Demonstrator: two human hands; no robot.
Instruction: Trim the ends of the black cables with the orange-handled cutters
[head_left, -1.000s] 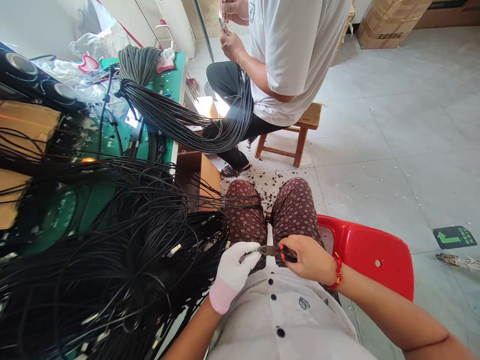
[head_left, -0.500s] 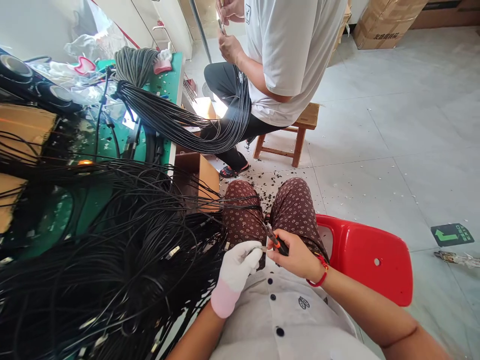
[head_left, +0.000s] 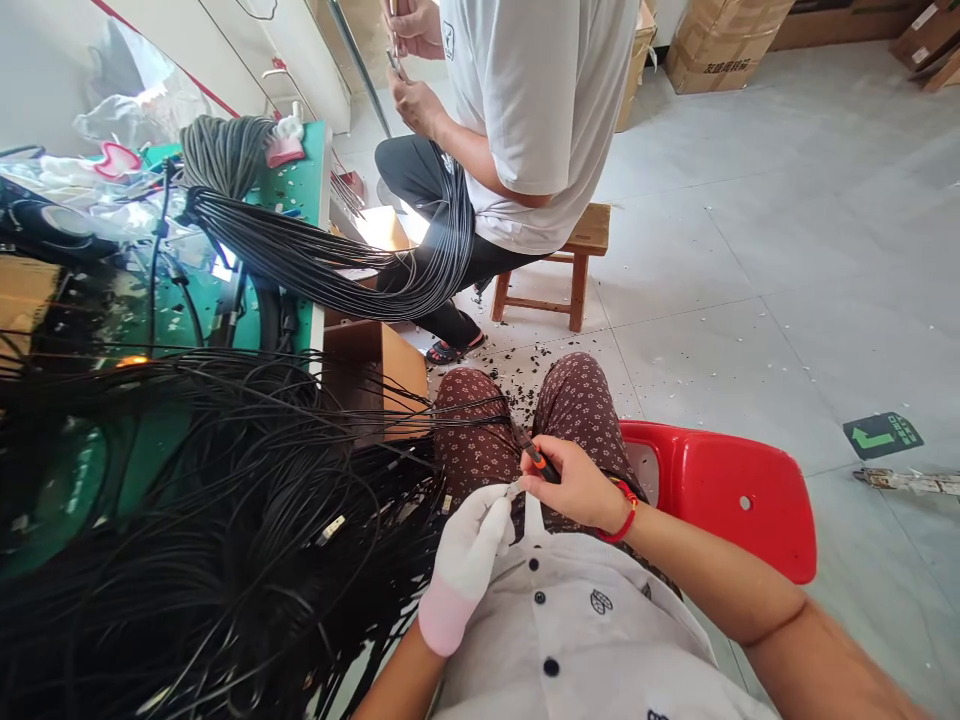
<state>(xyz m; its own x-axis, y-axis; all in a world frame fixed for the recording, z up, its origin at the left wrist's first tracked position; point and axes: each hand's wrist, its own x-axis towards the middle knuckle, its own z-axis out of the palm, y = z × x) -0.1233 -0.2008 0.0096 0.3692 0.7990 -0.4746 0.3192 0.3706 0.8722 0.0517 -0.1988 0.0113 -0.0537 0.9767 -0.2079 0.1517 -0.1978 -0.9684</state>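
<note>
My left hand, in a white glove with a pink cuff, is closed above my lap. It pinches a small light connector whose details are too small to make out. Bare, with a red bracelet at the wrist, my right hand wraps round pliers with black and orange handles. The pliers' jaws point up and away from me. My right fingertips meet the connector by the left thumb. A large tangle of thin black cables spreads to my left, some with small pale plugs on their ends.
A co-worker sits ahead on a wooden stool, a cable bundle across the lap. The green table is at left, with a cardboard box beside it. A red plastic stool stands at right. Black scraps litter the floor.
The view has shifted slightly to the right, so the surroundings sit further left. Both hands stay together over my lap with the same grips.
</note>
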